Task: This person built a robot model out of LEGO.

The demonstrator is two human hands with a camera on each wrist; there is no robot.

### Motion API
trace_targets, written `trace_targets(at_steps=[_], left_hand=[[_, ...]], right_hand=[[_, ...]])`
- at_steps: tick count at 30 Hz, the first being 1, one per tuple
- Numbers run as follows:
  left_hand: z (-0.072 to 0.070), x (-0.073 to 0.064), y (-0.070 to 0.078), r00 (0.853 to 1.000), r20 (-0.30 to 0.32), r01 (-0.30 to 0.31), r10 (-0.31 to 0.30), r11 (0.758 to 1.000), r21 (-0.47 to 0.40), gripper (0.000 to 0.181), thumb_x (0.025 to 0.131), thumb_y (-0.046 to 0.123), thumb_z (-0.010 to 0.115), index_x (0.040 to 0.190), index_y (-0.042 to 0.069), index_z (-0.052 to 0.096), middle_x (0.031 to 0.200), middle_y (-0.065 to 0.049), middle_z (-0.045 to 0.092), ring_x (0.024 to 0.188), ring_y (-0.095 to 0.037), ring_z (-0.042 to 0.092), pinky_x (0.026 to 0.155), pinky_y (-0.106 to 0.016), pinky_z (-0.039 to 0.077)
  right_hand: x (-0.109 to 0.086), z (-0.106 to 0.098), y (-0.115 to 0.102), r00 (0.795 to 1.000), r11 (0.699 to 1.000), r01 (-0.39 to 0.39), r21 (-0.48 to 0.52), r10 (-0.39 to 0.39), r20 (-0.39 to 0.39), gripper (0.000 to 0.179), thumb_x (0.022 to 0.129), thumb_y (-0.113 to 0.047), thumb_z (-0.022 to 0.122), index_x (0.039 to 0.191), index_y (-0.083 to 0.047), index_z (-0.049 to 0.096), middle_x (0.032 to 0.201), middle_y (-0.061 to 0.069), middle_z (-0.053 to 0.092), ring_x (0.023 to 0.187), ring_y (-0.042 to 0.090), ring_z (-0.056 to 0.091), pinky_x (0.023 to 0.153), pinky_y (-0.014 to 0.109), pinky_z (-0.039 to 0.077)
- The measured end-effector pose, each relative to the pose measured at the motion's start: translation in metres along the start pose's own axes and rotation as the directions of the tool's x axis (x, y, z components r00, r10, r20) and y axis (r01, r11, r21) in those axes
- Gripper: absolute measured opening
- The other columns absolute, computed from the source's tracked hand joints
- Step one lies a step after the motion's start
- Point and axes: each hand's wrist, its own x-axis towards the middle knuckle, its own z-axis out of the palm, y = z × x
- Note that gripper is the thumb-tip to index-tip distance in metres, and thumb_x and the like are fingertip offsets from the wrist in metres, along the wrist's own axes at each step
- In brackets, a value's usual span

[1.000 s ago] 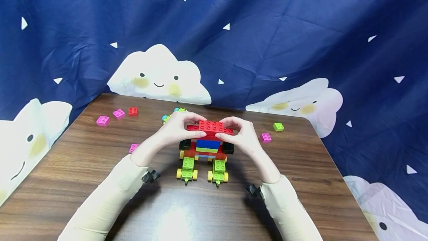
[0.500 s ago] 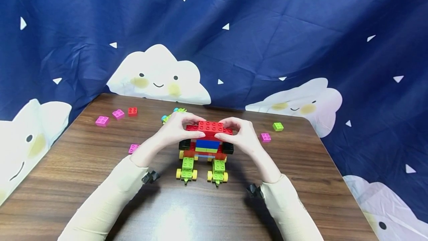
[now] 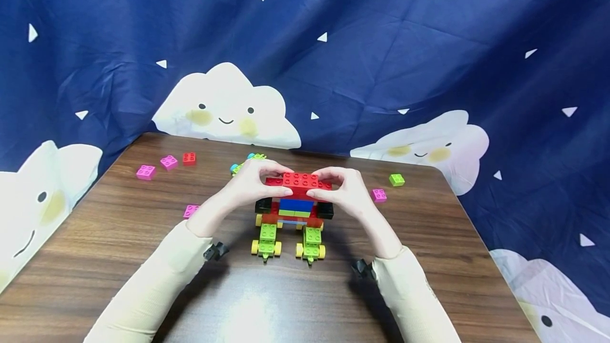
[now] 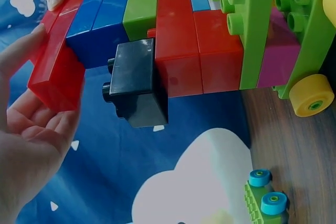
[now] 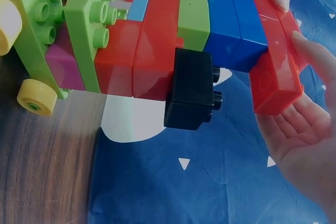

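A tall building-brick model stands on the table in the head view. Its two green wheeled bases [image 3: 268, 233] carry red, light green and blue bricks [image 3: 296, 205], with a black brick [image 4: 134, 77] jutting out at either side. Across the top lies a layer of red bricks, and one more red brick [image 3: 301, 179] sits centred on it. My left hand [image 3: 251, 181] pinches the left end of the upper red brick, thumb in front and fingers behind. At the opposite end, my right hand [image 3: 350, 193] grips it the same way. The fingers behind are partly hidden.
Pink bricks [image 3: 145, 172] and a red brick [image 3: 189, 159] lie at the left. A small green wheeled piece [image 4: 261, 199] with blue wheels is behind my left hand. A pink brick [image 3: 378, 195] and a green brick [image 3: 396, 180] lie at the right. A blue cloth hangs behind.
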Motion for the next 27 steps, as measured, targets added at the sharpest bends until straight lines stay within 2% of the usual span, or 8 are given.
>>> trace_targets(at_steps=[7,16,21,27], left_hand=[[-0.0004,0.0000,-0.0008,0.999,0.005,0.036,-0.036,0.999,-0.006,0.042,0.078,0.022,0.083,0.115,0.009,0.072,0.109,-0.007,0.074,0.095,-0.020,0.068,0.077,-0.031,0.059],[-0.0022,0.0005,0.0002,0.999,0.022,0.035,-0.035,0.999,0.032,0.041,0.078,0.023,0.083,0.115,0.008,0.072,0.108,-0.008,0.074,0.092,-0.019,0.068,0.077,-0.030,0.058],[-0.0023,0.0001,0.0012,0.999,0.031,0.037,-0.039,0.997,0.061,0.042,0.079,0.027,0.082,0.116,0.010,0.071,0.108,-0.006,0.074,0.092,-0.018,0.067,0.077,-0.030,0.058],[-0.0004,-0.0006,0.0014,0.999,0.034,-0.023,0.019,0.992,0.126,0.041,0.080,0.028,0.081,0.116,0.011,0.070,0.107,-0.002,0.073,0.091,-0.015,0.065,0.079,-0.031,0.057]], right_hand=[[0.0016,0.0008,0.0019,1.000,0.999,-0.019,0.032,0.019,0.018,0.034,0.077,-0.018,0.083,0.105,-0.002,0.072,0.100,0.015,0.074,0.086,0.022,0.067,0.079,0.030,0.055],[0.0010,0.0022,0.0029,0.999,0.999,-0.038,0.039,0.037,0.025,0.035,0.077,-0.018,0.083,0.106,-0.002,0.071,0.100,0.014,0.073,0.083,0.019,0.066,0.076,0.026,0.054],[0.0017,0.0022,0.0038,0.999,1.000,-0.022,0.020,0.022,0.023,0.035,0.076,-0.020,0.084,0.105,-0.005,0.071,0.099,0.011,0.073,0.084,0.019,0.065,0.075,0.027,0.054],[0.0008,0.0011,0.0046,0.999,1.000,0.028,0.009,-0.028,0.038,0.035,0.077,-0.020,0.083,0.107,-0.007,0.069,0.099,0.009,0.072,0.087,0.020,0.066,0.078,0.029,0.055]])
